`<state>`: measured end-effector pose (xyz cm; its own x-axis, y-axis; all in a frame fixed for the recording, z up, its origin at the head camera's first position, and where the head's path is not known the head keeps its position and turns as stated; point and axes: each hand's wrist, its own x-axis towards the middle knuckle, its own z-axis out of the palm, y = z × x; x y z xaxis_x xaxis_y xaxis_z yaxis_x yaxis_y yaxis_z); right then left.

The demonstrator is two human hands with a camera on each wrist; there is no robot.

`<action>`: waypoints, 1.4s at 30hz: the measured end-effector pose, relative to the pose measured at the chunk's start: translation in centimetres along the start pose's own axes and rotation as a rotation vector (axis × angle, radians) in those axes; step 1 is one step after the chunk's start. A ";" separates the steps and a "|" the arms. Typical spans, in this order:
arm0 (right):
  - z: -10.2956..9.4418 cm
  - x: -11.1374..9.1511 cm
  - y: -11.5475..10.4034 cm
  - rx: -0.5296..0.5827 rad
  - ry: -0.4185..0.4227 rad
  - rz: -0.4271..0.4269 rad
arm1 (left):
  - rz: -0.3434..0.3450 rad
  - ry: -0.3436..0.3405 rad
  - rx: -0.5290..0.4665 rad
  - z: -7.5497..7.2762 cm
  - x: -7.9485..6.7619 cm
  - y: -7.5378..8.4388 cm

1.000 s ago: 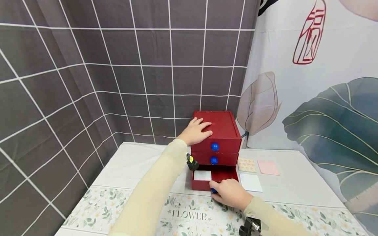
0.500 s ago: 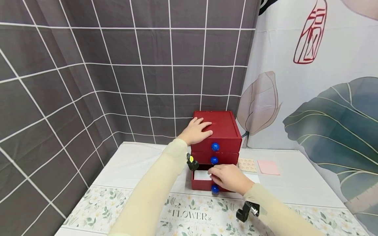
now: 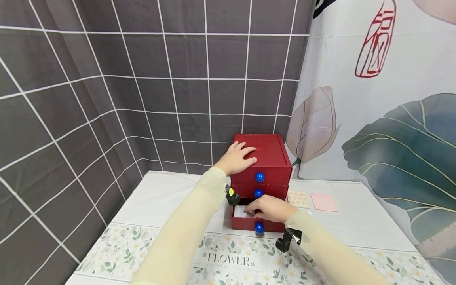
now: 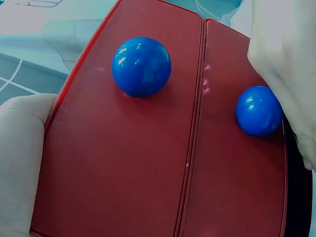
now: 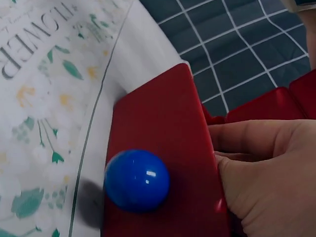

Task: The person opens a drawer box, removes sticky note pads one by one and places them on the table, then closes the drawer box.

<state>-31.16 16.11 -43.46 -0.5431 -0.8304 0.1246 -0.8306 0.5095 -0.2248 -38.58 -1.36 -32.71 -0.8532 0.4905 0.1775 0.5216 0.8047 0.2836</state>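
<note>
A red chest of drawers (image 3: 261, 152) with round blue knobs stands on the table. My left hand (image 3: 236, 159) rests on its top, fingers spread; the left wrist view has its two upper drawer fronts (image 4: 123, 163). The bottom drawer (image 3: 244, 224) is pulled out, and a white sheet or pad (image 3: 239, 212) lies at its left side. My right hand (image 3: 272, 208) reaches into this drawer, index finger and thumb apart over the white piece. In the right wrist view its fingertips are hidden behind the drawer front (image 5: 163, 113), above a blue knob (image 5: 137, 181).
Right of the chest lie a patterned square (image 3: 298, 199) and a pink square (image 3: 323, 202). A white sheet there is mostly covered by the right arm. A flower-print cloth (image 3: 228, 259) lies in front, and a dark gridded curtain (image 3: 185, 95) hangs behind.
My right hand has let go of the bottom drawer's blue knob, risen over the drawer front and moved left into the drawer. The left hand has stayed on the chest.
</note>
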 end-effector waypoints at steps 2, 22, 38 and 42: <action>-0.1 0.0 0.1 -0.001 -0.019 -0.009 | 0.002 -0.001 0.003 0.0 0.0 0.0; 2.0 0.5 0.8 -0.096 -0.132 -0.016 | 0.007 0.009 -0.003 0.0 0.2 -0.1; 2.7 0.9 0.8 -0.324 -0.096 -0.018 | 0.002 0.012 -0.010 0.0 0.1 -0.2; 2.6 0.7 0.8 -0.318 -0.093 -0.019 | 0.003 0.007 -0.003 0.1 0.1 -0.1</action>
<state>-31.92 15.34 -46.11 -0.5258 -0.8500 0.0334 -0.8453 0.5265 0.0911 -38.75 -1.40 -32.79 -0.8513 0.4909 0.1849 0.5245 0.8019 0.2860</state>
